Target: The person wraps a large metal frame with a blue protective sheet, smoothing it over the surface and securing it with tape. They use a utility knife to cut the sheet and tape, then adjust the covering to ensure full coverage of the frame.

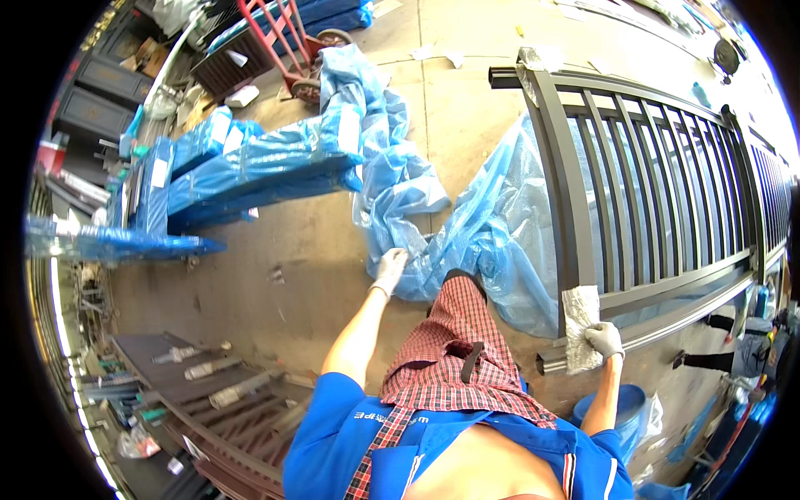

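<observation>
Crumpled blue plastic wrap (492, 225), half off fence panel (650, 192)

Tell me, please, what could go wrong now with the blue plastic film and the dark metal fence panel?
1. The left hand pulls the blue plastic film, which runs under the dark metal fence panel; it may snag and tear.
2. The right hand holds only a clear wrap piece at the panel's corner, so the panel could shift.
3. Loose film lies on the concrete floor near the feet; slipping seems possible.

We're wearing a blue short-sleeved top, open in front, red-and-white checked shorts, and pale work gloves on the left hand (389, 268) and right hand (604, 339).
</observation>
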Available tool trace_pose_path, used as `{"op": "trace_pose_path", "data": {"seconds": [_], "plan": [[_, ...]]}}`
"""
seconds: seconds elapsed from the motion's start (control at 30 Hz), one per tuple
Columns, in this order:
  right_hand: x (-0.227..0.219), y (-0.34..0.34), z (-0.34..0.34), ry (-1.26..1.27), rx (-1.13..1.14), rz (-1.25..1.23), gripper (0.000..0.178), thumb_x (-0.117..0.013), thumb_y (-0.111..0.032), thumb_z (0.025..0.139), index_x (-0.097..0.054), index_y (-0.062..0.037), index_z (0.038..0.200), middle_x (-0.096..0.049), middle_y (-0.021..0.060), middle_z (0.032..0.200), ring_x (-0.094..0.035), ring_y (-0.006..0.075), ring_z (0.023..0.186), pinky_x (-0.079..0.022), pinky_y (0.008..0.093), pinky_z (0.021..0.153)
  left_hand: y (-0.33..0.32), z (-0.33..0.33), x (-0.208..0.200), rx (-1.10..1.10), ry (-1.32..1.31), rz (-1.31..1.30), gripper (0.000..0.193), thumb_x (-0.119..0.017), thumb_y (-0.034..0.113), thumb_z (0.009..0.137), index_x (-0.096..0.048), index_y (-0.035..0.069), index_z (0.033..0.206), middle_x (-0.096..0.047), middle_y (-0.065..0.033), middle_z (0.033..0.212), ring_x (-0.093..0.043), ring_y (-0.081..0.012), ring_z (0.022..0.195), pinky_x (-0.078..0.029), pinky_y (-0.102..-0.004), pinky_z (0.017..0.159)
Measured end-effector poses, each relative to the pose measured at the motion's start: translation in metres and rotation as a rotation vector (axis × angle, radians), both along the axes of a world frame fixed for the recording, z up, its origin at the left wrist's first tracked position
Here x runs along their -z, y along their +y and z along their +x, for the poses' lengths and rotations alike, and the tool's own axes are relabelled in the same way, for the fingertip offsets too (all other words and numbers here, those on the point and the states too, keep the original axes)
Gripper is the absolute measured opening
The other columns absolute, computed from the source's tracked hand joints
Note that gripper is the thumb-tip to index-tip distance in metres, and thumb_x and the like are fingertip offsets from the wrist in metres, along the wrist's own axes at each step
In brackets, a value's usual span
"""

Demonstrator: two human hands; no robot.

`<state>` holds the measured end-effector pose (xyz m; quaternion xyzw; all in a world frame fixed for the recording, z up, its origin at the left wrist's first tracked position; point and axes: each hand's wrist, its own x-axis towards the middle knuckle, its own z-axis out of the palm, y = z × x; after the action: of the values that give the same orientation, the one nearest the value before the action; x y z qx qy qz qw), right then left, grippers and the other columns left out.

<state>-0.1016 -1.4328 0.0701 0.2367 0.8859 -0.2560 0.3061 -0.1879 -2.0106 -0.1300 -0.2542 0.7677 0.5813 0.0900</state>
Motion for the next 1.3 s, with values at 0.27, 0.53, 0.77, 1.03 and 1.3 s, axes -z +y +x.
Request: {"op": "trace_pose_path", "data": {"seconds": [0.27, 0.53, 0.77, 1.03, 1.3], "plan": [[-0.068, -0.107, -0.15, 0.191, -0.266, 0.101, 0.034, -0.055, -0.034, 0.086, -0.065, -0.0046, 0.073, -0.067, 0.0179, 0.08, -0.065, 0.0369, 0.08, -0.05, 0.0465, 0.073, 0.077, -0.152, -0.011, 0.405, -0.144, 0.362, 0.026, -0.059, 0.023, 0.096, -0.061, 0.003, 0.112, -0.067, -0.004, 0.098, -0.062, -0.0118, 0.086, -0.05, -0.0265, 0.079], [-0.093, -0.245, -0.5, 0.611, -0.675, -0.325, 0.024, -0.054, -0.028, 0.091, -0.061, -0.0073, 0.101, -0.064, 0.0159, 0.093, -0.063, 0.0348, 0.089, -0.05, 0.0439, 0.077, -0.062, -0.294, 0.014, 0.395, -0.225, -0.089, 0.028, -0.062, 0.024, 0.091, -0.065, 0.001, 0.109, -0.068, -0.0089, 0.094, -0.063, -0.0165, 0.082, -0.05, -0.0286, 0.073], [-0.088, -0.281, -0.689, 0.769, -0.694, -0.338, 0.028, -0.053, -0.034, 0.09, -0.058, -0.008, 0.099, -0.064, 0.014, 0.094, -0.064, 0.0332, 0.088, -0.05, 0.0418, 0.076, -0.135, -0.434, -0.061, -0.119, -0.273, 0.108, 0.024, -0.054, 0.019, 0.095, -0.063, -0.001, 0.104, -0.066, -0.0076, 0.087, -0.064, -0.0167, 0.078, -0.051, -0.0318, 0.067], [-0.015, -0.276, -0.842, 0.545, -0.446, -0.283, 0.032, -0.051, -0.036, 0.091, -0.057, -0.0067, 0.099, -0.064, 0.0168, 0.098, -0.063, 0.0357, 0.092, -0.049, 0.0449, 0.079, -0.212, -0.564, 0.009, 0.529, -0.491, -0.25, 0.014, -0.054, 0.017, 0.093, -0.062, 0.005, 0.091, -0.061, -0.0049, 0.081, -0.058, -0.0152, 0.071, -0.047, -0.031, 0.062], [0.042, -0.284, -0.988, 0.215, 0.019, -0.231, 0.033, -0.051, -0.034, 0.092, -0.062, -0.0049, 0.103, -0.065, 0.0175, 0.103, -0.061, 0.0346, 0.101, -0.048, 0.0416, 0.087, -0.261, -0.985, 0.026, 0.547, -0.264, -0.124, 0.016, -0.055, 0.015, 0.09, -0.06, 0.012, 0.075, -0.054, 0.0015, 0.069, -0.05, -0.0105, 0.061, -0.041, -0.0281, 0.054]]}}
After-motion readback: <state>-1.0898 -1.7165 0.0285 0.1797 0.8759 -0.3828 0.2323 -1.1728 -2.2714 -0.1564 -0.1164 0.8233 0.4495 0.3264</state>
